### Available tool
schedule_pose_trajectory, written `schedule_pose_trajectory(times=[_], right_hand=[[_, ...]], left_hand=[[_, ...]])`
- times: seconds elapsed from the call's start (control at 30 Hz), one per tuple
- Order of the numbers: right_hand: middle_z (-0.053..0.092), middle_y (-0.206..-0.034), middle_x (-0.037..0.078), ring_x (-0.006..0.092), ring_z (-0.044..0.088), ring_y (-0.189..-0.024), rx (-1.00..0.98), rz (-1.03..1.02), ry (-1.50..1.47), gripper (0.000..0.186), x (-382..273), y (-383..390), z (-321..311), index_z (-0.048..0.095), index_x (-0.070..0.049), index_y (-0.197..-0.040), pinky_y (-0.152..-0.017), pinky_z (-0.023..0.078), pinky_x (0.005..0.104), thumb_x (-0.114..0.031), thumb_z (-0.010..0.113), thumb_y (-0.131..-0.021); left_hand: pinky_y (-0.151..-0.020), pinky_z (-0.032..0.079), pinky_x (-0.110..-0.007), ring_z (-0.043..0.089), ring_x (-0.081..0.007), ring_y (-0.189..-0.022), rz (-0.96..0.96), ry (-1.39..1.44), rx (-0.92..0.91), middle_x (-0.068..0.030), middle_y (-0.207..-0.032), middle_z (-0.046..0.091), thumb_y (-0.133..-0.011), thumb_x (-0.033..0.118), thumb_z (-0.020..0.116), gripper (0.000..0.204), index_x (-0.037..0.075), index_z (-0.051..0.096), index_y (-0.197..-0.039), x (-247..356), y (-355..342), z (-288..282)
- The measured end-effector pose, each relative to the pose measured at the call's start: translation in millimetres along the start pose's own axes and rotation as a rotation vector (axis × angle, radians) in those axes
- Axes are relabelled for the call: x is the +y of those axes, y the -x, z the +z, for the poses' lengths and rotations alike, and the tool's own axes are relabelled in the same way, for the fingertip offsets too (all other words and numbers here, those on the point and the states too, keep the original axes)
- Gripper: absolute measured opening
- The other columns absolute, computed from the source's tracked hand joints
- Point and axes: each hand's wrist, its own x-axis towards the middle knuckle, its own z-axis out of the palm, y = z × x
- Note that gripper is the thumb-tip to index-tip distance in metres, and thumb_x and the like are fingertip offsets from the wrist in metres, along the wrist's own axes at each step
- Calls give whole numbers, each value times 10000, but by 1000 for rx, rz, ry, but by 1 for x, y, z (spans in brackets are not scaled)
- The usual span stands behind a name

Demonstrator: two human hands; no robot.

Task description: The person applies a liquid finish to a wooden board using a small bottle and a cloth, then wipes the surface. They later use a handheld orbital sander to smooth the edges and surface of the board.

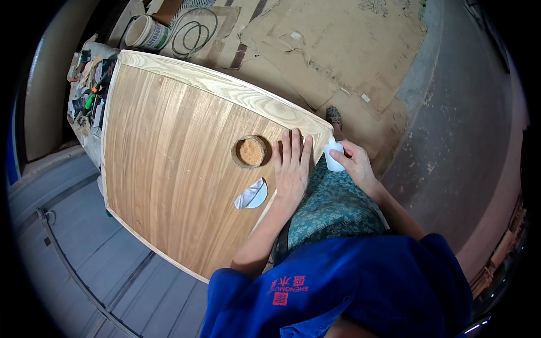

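Observation:
My left hand (292, 164) lies flat, fingers spread, on a large framed wooden panel (169, 169) near its right edge. Just left of it sit a small round wooden bowl of brown sawdust (251, 151) and a half-round white and grey scraper (252, 195). My right hand (353, 161) holds a small white plastic bottle (332, 155) against the panel's right corner, its nozzle pointing up at the edge. My knee in green patterned trousers (332, 205) is below the bottle.
A cluttered bench with small tools (90, 93) runs along the panel's left end. A white bucket (147, 32) and a coiled cable (194, 31) lie at the top. Flattened cardboard (338, 50) covers the floor beyond; my shoe (333, 115) rests on it.

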Motion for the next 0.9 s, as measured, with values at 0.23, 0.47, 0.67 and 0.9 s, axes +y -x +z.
schedule_pose_trajectory(times=[0.23,0.47,0.67,0.9], right_hand=[[645,-808,62,115,580,-748,-6,30,-9,328,-17,2,3,694,28,-1061,-687,467,300,-291,684,-990],[658,-805,145,195,612,-732,-185,114,300,377,-48,-2,12,676,57,-1024,-696,480,359,-315,684,-962],[654,-820,227,318,650,-751,-166,89,403,382,-49,-8,17,667,68,-975,-708,487,421,-312,684,-931],[671,-803,219,290,668,-743,-166,109,417,389,-53,-10,19,684,65,-960,-704,496,416,-323,693,-922]], left_hand=[[-1207,249,-604,328,-451,-1497,29,55,-8,-211,-1579,420,-873,70,661,647,144,510,-1499,-1,19,-8],[-1101,370,-567,446,-442,-1388,-115,177,105,-263,-1489,485,-896,16,608,591,68,511,-1476,-18,40,-3],[-1108,366,-555,453,-432,-1388,-106,137,156,-266,-1524,455,-923,53,594,561,85,524,-1479,-17,44,8],[-1112,362,-561,445,-427,-1399,-118,152,152,-263,-1519,461,-923,54,596,554,94,529,-1471,-16,44,9]])
